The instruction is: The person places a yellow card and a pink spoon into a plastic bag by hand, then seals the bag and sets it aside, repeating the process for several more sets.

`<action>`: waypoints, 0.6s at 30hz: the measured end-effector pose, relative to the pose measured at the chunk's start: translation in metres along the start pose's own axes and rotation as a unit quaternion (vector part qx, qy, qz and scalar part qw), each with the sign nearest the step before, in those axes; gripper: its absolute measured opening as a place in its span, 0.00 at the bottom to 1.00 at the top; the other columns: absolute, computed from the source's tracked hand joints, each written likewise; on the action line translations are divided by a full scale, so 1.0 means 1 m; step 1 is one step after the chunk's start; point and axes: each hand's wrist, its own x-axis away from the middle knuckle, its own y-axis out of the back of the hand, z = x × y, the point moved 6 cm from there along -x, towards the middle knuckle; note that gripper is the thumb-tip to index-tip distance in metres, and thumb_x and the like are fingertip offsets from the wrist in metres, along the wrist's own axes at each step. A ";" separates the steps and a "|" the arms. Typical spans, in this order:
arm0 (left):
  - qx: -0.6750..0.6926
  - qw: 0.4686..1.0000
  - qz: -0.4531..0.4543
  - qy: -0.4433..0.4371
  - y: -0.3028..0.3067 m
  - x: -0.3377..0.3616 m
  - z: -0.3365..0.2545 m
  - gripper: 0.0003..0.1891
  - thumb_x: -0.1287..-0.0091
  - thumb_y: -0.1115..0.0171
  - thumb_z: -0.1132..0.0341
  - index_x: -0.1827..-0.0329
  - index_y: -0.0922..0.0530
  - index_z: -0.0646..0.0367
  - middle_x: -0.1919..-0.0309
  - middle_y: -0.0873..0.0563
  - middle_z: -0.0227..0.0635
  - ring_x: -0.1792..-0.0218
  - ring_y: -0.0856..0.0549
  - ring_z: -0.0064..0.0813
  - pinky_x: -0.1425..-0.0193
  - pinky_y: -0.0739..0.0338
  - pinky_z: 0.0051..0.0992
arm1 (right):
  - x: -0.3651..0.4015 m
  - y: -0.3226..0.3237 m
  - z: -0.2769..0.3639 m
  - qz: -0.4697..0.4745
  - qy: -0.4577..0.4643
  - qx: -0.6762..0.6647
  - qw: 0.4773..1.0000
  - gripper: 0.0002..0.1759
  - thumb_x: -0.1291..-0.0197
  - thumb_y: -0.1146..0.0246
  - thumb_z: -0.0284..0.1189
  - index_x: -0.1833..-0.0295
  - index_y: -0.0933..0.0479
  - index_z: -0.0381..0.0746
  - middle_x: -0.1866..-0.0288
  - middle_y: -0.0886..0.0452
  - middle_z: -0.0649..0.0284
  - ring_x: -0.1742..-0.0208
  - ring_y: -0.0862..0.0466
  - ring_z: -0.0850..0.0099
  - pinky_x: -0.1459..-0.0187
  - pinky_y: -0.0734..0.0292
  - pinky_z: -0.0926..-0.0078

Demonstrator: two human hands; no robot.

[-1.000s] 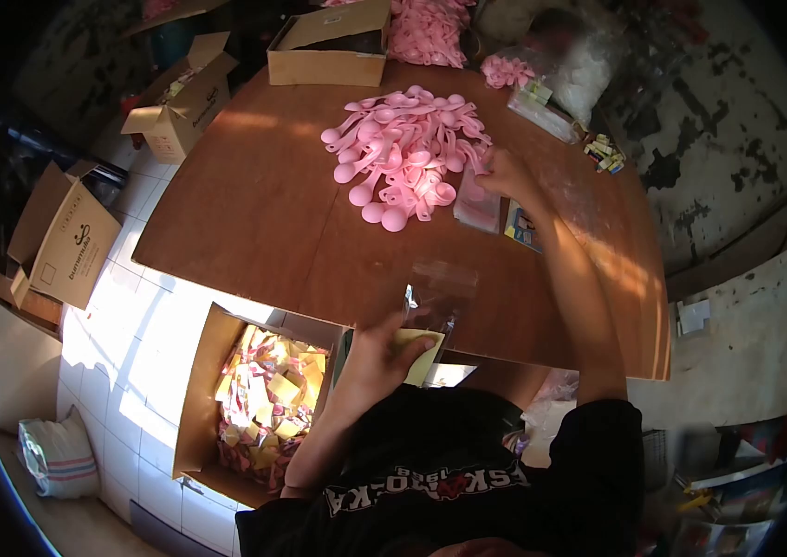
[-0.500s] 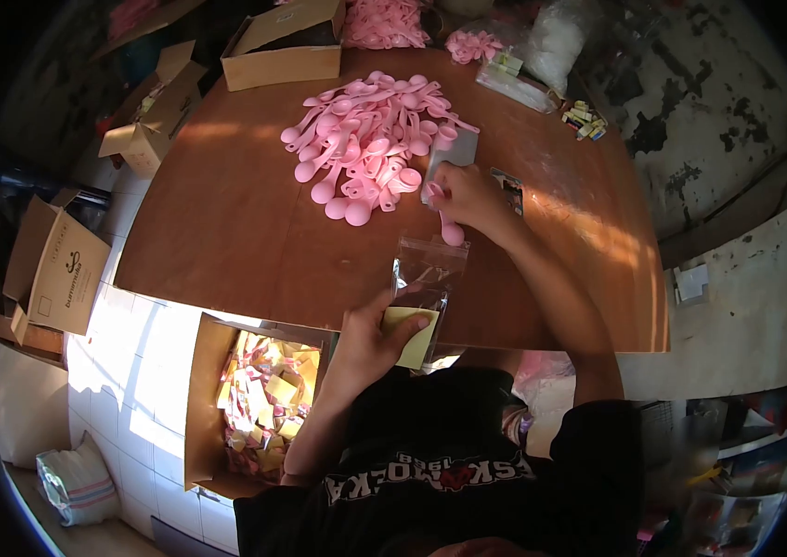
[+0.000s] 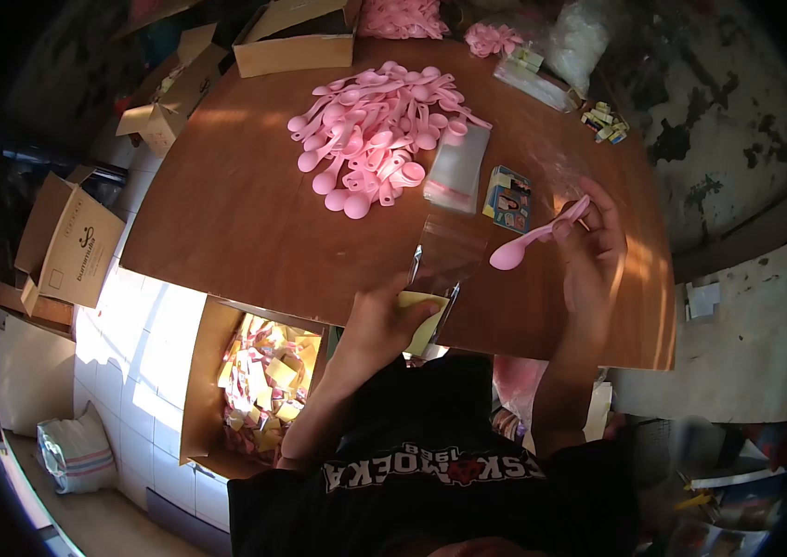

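Observation:
Near the table's front edge, my left hand is closed on a clear plastic bag with a yellow card at its lower end, the thumb pressed over the card. My right hand is raised at the right side of the table. Between its thumb and fingers is a pink spoon, its round bowl pointing left toward the bag and apart from it. A heap of similar pink spoons lies further back. Beside that heap is a stack of clear bags, with a stack of printed cards to its right.
An open carton of packed pink and yellow pieces stands below the table's front edge, left of me. Another carton sits at the table's back edge. Small yellow-and-white pieces lie at the back right, near a filled plastic bag.
My right hand has moved right and toward me from the edge of the heap, carrying the spoon and uncovering the printed cards. My left hand keeps its hold on the bag and card.

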 end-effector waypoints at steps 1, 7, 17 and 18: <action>-0.006 1.000 0.010 0.000 -0.005 -0.002 -0.003 0.21 0.39 0.27 0.70 0.42 0.20 0.63 0.66 0.11 0.42 0.65 0.15 0.17 0.61 0.20 0.23 | 0.004 0.001 0.001 -0.011 -0.001 -0.003 1.000 0.25 0.40 0.31 0.20 0.37 0.28 0.32 0.59 0.17 0.62 0.58 0.16 0.75 0.51 0.17 0.75; -0.049 0.997 0.060 0.013 -0.025 -0.010 -0.022 0.23 0.40 0.26 0.70 0.41 0.20 0.62 0.72 0.14 0.37 0.78 0.28 0.12 0.74 0.32 0.21 | 0.016 0.012 -0.011 -0.065 -0.035 -0.015 0.997 0.22 0.40 0.31 0.17 0.40 0.26 0.32 0.56 0.16 0.61 0.57 0.16 0.77 0.54 0.18 0.79; -0.027 0.997 0.067 0.038 -0.032 -0.013 -0.013 0.23 0.40 0.26 0.71 0.40 0.20 0.61 0.73 0.17 0.27 0.78 0.33 0.09 0.76 0.39 0.19 | 0.034 0.017 -0.067 -0.042 -0.263 -0.249 0.931 0.15 0.33 0.36 0.25 0.42 0.24 0.35 0.53 0.18 0.64 0.53 0.16 0.71 0.46 0.20 0.63; -0.038 0.997 0.065 0.024 -0.032 -0.015 -0.014 0.23 0.40 0.26 0.71 0.40 0.20 0.61 0.72 0.16 0.27 0.78 0.32 0.09 0.76 0.38 0.19 | 0.036 0.016 -0.072 -0.042 -0.263 -0.250 0.931 0.15 0.33 0.36 0.25 0.42 0.24 0.35 0.53 0.18 0.64 0.53 0.16 0.71 0.46 0.20 0.63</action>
